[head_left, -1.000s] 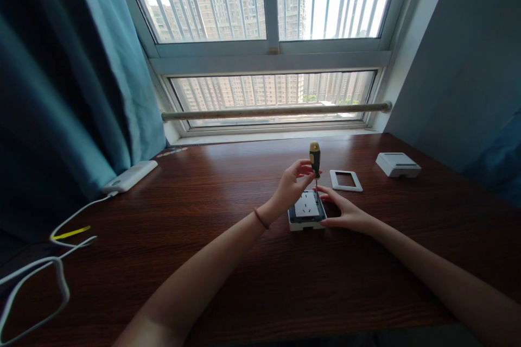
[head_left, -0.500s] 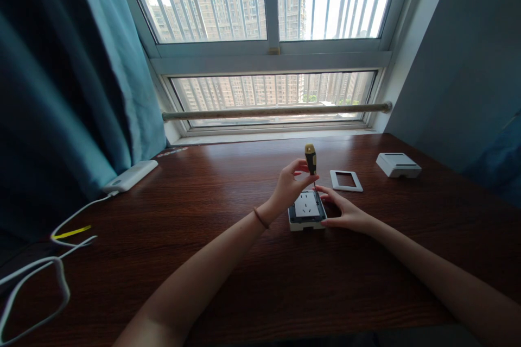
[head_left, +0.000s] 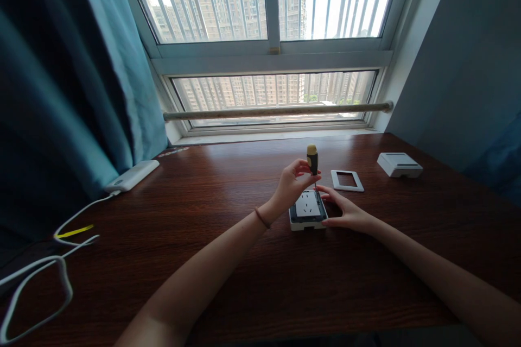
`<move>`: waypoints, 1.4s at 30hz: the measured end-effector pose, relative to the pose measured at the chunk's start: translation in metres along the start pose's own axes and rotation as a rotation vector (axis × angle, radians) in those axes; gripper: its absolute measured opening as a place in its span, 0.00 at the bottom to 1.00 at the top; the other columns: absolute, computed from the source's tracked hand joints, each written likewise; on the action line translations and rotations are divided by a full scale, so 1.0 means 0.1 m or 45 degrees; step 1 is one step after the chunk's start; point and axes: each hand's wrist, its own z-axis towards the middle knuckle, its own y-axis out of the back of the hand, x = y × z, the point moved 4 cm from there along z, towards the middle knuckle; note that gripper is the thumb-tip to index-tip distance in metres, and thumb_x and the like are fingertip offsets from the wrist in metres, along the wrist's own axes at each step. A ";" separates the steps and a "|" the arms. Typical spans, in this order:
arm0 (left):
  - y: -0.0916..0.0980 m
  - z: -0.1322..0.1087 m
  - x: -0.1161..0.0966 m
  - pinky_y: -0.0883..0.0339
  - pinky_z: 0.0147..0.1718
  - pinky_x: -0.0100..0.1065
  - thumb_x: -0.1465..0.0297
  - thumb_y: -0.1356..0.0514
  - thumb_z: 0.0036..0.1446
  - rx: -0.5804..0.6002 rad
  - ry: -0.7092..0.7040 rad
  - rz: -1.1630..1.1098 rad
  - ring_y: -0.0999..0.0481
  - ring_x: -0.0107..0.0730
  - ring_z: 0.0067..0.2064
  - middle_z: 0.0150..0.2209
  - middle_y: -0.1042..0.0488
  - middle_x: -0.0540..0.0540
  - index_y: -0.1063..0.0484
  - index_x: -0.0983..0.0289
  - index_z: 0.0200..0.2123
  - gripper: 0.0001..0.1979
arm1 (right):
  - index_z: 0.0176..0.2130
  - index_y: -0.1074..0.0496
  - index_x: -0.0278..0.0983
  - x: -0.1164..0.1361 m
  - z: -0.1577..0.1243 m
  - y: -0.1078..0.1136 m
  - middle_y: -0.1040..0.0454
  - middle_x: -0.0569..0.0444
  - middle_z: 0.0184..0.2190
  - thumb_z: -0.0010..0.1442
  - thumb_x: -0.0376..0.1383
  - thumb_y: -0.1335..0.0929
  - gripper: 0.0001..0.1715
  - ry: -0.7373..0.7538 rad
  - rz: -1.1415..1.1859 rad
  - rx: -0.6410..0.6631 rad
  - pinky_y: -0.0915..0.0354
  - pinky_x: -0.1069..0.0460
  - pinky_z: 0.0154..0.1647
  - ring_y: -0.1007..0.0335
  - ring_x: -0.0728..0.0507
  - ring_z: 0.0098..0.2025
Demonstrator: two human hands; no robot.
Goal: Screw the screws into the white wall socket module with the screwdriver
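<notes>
My left hand [head_left: 293,180] is closed around the black and yellow handle of a screwdriver [head_left: 312,160]. The screwdriver stands nearly upright, its thin shaft reaching down to the far right part of a wall socket [head_left: 307,206]. This socket has a white face with several slots, a dark inner frame and a white box base, and it lies face up on the table. With thumb and fingers, my right hand [head_left: 344,211] grips the socket's right side. The screwdriver's tip is too small to make out.
Behind my right hand lies a white cover frame [head_left: 347,181]. Farther right sits another white box [head_left: 399,165]. On the left are a white power strip [head_left: 133,176], its looped cable [head_left: 67,282] and a yellow strip [head_left: 76,231]. The brown table [head_left: 228,173] meets a window at the back.
The screwdriver's handle has turned a little and tilts slightly differently in my left hand. My right hand keeps its place at the socket's side.
</notes>
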 end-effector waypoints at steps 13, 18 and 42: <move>-0.01 0.03 0.03 0.35 0.44 0.41 0.68 0.40 0.51 0.115 0.053 -0.143 0.26 0.36 0.42 0.36 0.25 0.60 0.34 0.68 0.40 0.14 | 0.60 0.54 0.37 -0.03 0.01 0.00 0.40 0.43 0.54 0.45 0.39 0.27 0.50 -0.006 -0.009 -0.009 0.50 0.40 0.59 0.44 0.37 0.57; -0.04 0.01 0.02 0.35 0.44 0.40 0.68 0.40 0.50 0.110 0.038 -0.122 0.27 0.36 0.42 0.39 0.26 0.60 0.35 0.67 0.40 0.14 | 0.59 0.53 0.39 -0.03 0.01 0.01 0.44 0.44 0.57 0.45 0.40 0.27 0.49 0.028 -0.037 -0.015 0.49 0.40 0.59 0.45 0.37 0.58; -0.01 -0.04 0.04 0.37 0.44 0.38 0.64 0.37 0.45 -0.034 -0.022 0.132 0.28 0.34 0.41 0.37 0.27 0.56 0.30 0.67 0.34 0.15 | 0.60 0.52 0.41 -0.04 0.00 0.00 0.44 0.44 0.59 0.46 0.43 0.28 0.47 0.032 -0.114 -0.042 0.48 0.38 0.58 0.45 0.34 0.58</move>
